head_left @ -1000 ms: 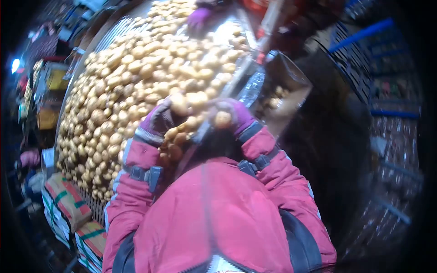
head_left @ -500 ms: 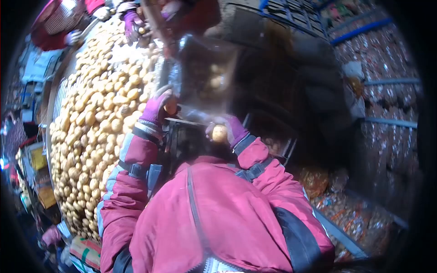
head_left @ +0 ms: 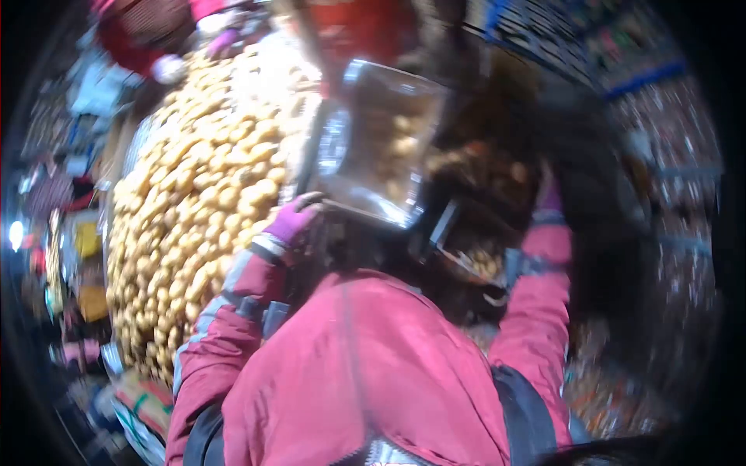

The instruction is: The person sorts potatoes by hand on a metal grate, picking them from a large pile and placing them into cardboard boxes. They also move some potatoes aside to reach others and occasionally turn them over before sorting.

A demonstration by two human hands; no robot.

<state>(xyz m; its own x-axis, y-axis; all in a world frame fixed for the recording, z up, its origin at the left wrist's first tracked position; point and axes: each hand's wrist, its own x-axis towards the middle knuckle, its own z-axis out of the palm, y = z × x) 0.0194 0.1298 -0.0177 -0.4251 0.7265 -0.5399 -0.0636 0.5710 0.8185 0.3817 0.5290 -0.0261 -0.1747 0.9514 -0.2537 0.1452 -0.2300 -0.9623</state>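
My left hand (head_left: 294, 217), in a purple glove, is beside the heap of potatoes (head_left: 210, 186), at the near left corner of a plastic-lined box (head_left: 365, 208). Its fingers are spread, and I see nothing in them. Several potatoes lie inside the box, behind the shiny film. Far out to the right is my right hand (head_left: 549, 193), also gloved in purple and blurred. Its fingers look stretched out, with no potato visible in them. Left of it, loose potatoes (head_left: 474, 161) lie in a dark area.
A smaller container (head_left: 474, 252) with potatoes stands right of my body. Across the heap, another person's gloved hand (head_left: 169, 69) shows near a red basket (head_left: 148, 27). Blue crates (head_left: 536, 35) are at the back right, with stacked filled bags (head_left: 684, 217) along the right side.
My right hand has swung out to the right, and the potato it held is no longer seen in it. My left hand has lowered slightly. The whole view has shifted.
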